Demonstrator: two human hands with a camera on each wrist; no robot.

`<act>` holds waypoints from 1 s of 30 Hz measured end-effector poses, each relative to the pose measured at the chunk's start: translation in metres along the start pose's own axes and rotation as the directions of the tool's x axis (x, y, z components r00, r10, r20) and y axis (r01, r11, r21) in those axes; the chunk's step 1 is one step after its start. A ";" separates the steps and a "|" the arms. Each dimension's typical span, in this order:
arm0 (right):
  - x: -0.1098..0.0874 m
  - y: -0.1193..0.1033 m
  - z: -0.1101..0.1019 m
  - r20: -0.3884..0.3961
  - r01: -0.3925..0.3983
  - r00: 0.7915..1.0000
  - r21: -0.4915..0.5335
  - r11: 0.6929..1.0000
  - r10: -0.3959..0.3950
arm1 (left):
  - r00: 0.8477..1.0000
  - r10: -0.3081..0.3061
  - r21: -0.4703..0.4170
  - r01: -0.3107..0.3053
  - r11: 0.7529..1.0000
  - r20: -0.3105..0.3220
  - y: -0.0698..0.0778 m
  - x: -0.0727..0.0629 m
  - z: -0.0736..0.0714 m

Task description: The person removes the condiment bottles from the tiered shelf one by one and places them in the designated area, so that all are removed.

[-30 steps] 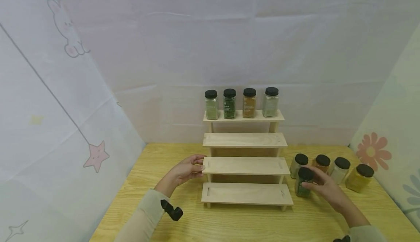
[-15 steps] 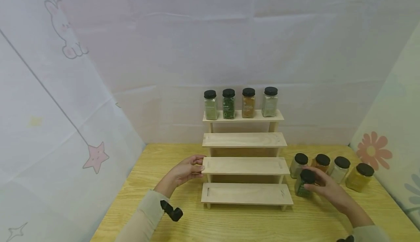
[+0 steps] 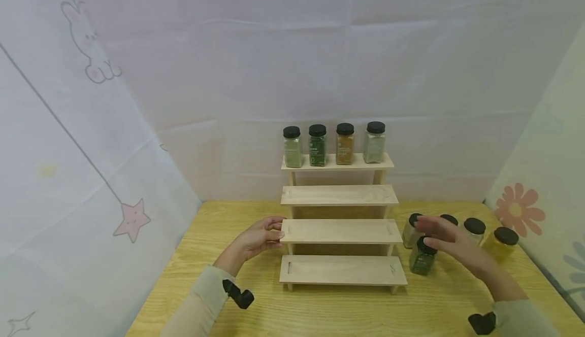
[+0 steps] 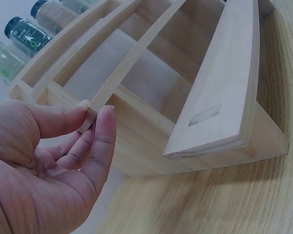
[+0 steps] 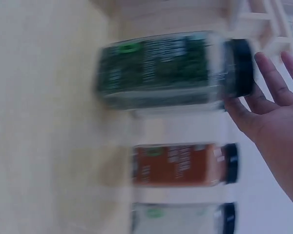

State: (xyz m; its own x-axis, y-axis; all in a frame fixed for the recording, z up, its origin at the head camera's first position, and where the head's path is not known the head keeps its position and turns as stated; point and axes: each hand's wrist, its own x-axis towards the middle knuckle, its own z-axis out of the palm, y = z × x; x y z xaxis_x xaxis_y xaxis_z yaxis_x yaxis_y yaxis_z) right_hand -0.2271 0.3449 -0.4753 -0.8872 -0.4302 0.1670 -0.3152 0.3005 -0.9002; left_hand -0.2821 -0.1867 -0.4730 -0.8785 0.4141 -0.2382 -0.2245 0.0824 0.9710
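Note:
A four-tier wooden spice rack [image 3: 340, 230] stands on the table. My left hand [image 3: 258, 236] pinches the left end of one of its lower-middle boards between thumb and fingers; the left wrist view shows the thumb [image 4: 63, 119] on top of the edge. Beside the rack's right side stands a black-lidded jar of dark green herbs [image 3: 421, 262]. Just above and to the right of that jar is my right hand [image 3: 452, 240], fingers spread and not wrapped round it. In the right wrist view its fingers are near the lid [image 5: 241, 68]; whether they touch it, I cannot tell.
On the top tier stand a pale green jar [image 3: 293, 152], a dark green jar [image 3: 317, 149], an orange-brown jar [image 3: 345, 149] and another pale jar [image 3: 374, 149]. Behind the right hand are a pale jar [image 3: 410, 236], a reddish-brown jar [image 5: 173, 165], a white jar [image 3: 474, 228] and a yellow jar [image 3: 500, 245].
My right hand has let go of the dark green herb jar, its fingers opening and lifting slightly up and right. The jar stays by the rack. My left hand keeps its place.

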 end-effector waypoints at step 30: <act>0.095 -0.114 -0.029 -0.106 0.017 0.994 -0.167 0.986 -0.035 | 1.000 0.000 0.002 0.000 1.000 0.008 -0.002 0.004 -0.003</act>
State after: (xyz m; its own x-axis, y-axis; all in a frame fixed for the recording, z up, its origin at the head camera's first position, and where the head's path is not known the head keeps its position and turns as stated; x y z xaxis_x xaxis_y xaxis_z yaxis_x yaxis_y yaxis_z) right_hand -0.2856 0.2941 -0.3455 -0.9063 -0.3478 0.2402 -0.3820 0.4308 -0.8176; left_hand -0.2858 -0.1878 -0.4761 -0.8752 0.4214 -0.2376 -0.2232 0.0840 0.9711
